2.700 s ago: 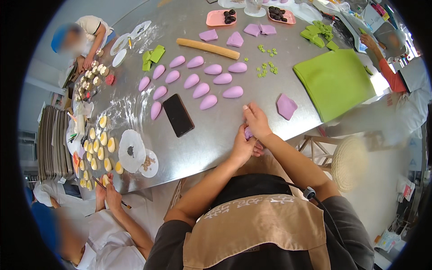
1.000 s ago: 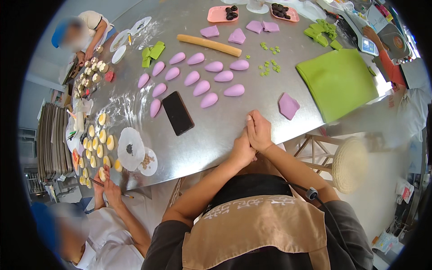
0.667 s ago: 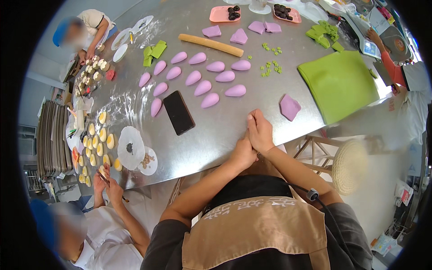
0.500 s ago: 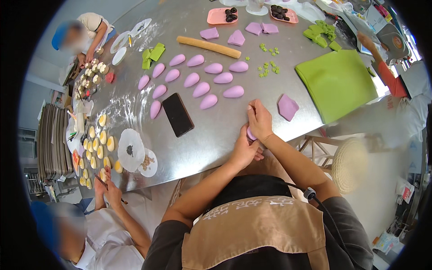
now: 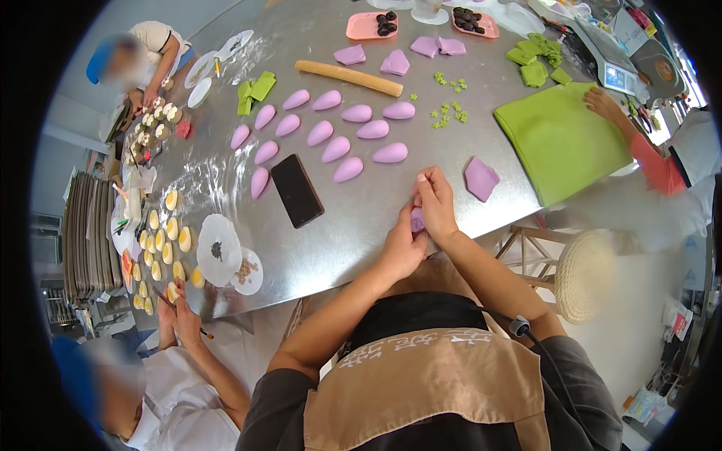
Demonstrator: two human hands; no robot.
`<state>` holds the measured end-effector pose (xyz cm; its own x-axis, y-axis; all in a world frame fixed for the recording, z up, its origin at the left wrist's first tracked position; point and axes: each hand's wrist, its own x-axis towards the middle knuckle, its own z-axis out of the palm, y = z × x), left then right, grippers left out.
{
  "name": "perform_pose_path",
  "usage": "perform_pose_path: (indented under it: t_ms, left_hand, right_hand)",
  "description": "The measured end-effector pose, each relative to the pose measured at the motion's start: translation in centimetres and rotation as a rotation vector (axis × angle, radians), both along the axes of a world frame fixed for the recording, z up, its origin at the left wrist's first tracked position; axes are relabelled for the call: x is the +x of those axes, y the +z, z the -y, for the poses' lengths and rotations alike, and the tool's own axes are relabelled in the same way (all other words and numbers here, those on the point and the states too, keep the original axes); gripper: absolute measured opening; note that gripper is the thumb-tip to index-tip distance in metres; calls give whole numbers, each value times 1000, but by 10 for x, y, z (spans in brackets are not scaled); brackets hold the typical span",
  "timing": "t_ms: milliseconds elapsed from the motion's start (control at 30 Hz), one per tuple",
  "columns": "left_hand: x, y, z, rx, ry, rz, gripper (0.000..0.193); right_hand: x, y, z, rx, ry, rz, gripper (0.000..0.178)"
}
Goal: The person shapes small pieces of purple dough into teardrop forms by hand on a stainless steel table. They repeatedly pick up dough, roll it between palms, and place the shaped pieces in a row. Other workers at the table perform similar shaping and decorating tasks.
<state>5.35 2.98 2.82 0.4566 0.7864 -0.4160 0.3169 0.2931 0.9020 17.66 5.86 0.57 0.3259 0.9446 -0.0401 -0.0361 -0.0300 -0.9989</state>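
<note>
Between my two hands, at the table's near edge, is a small lump of purple dough (image 5: 417, 219). My left hand (image 5: 404, 244) is curled around it from below. My right hand (image 5: 436, 201) presses over it from the other side, its fingers folded in. Most of the lump is hidden by the fingers. Several smooth purple teardrop-shaped dough pieces (image 5: 335, 149) lie in loose rows on the steel table (image 5: 361, 225), beyond my hands. A flat purple dough piece (image 5: 481, 179) rests to the right of my right hand.
A black phone (image 5: 297, 192) and a wooden rolling pin (image 5: 349, 78) lie on the table. At right, a co-worker's hand (image 5: 602, 102) touches a green sheet (image 5: 560, 143). Pink trays (image 5: 362, 27) hold dark balls. At lower left, another co-worker's hands (image 5: 180, 316) work beside yellow-and-white pieces.
My hands have shifted slightly around the purple lump, showing a different side of it. The co-worker's hand at right has come down onto the green sheet.
</note>
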Motion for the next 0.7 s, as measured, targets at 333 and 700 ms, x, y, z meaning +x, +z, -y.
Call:
perform_pose_path:
  t_ms: [333,700]
  left_hand:
    - [-5,6,-45,833,133,-303,52]
    - [-8,-17,17,1077,-261,-373,25]
  right_hand:
    - [-5,-14,8,68,151,-274,25]
    - [72,-11,47,196,-121,717,17]
